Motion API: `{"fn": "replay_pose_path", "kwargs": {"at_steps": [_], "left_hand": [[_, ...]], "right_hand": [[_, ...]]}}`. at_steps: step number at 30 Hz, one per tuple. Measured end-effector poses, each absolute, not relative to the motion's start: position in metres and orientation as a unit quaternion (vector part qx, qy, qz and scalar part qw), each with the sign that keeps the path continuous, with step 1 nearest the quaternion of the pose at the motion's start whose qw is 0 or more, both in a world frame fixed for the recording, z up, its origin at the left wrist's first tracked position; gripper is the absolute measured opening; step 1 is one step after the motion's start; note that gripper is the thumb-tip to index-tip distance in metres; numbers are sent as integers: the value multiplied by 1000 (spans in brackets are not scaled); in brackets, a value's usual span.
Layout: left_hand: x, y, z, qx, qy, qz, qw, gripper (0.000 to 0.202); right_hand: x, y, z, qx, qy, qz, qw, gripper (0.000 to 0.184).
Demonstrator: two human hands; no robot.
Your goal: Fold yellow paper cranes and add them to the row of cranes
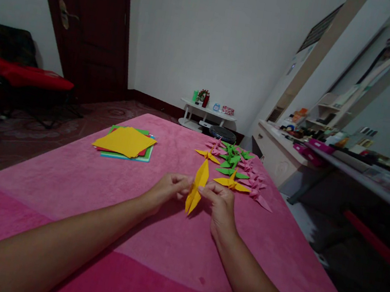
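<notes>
A long, narrow piece of folded yellow paper [197, 185] stands upright between my two hands above the pink cloth. My left hand [167, 190] pinches its left edge near the middle. My right hand [220, 203] pinches the right edge at about the same height. Both hands have their fingers closed on the paper. Just beyond my right hand lie several finished paper cranes [235, 169] in yellow, green and pink.
A stack of coloured paper sheets [126, 142], yellow on top, lies at the far left of the pink-covered table [96, 209]. A white desk [279, 149] with clutter stands to the right, a small white shelf [207, 113] by the far wall, a chair [14, 73] at left.
</notes>
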State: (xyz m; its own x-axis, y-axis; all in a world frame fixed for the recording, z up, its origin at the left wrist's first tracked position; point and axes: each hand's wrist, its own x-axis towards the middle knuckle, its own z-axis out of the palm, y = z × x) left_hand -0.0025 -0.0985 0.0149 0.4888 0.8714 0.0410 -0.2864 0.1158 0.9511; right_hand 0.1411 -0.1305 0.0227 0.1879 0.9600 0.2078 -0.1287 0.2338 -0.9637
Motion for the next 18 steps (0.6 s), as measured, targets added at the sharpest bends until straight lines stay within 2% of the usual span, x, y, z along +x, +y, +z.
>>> {"fn": "replay_pose_path", "kwargs": {"at_steps": [4, 7, 15, 18], "left_hand": [[0, -98, 15, 558, 315, 476, 603, 32], [1, -98, 12, 552, 330, 488, 591, 26], [-5, -94, 6, 478, 301, 418, 711, 28], [-6, -93, 5, 451, 321, 416, 722, 31]], "right_hand": [[141, -129, 17, -465, -457, 432, 623, 13], [141, -128, 15, -475, -449, 437, 618, 12], [141, -127, 16, -509, -420, 488, 571, 20], [141, -126, 15, -513, -430, 479, 567, 23]]}}
